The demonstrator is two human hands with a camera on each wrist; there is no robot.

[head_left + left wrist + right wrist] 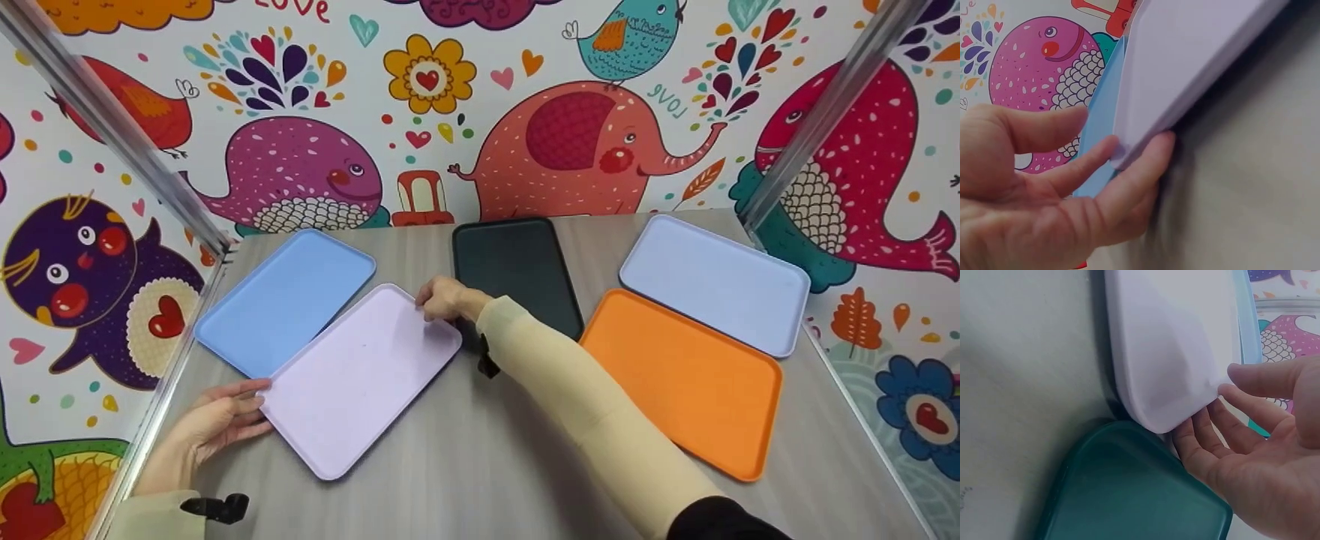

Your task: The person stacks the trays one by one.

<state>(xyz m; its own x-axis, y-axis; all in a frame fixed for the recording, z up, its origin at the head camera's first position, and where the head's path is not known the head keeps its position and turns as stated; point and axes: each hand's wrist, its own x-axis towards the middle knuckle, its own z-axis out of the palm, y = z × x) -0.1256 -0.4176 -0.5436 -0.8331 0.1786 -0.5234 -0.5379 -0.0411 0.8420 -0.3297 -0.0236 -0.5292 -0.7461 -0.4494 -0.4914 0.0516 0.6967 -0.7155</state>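
A lilac rectangular tray lies slanted between both hands, its upper left side overlapping a blue tray. My left hand touches its lower left end with nearly straight fingers; the thumb stands apart from the rim in the left wrist view. At the opposite end my right hand grips the rim, fingers at the edge and underside, thumb close to the upper side. A dark green tray lies just beyond that end, partly hidden by the right arm.
On the right side of the grey wood-look table lie an orange tray and a pale blue tray, edges touching or overlapping. Metal posts and a cartoon-printed wall bound the table.
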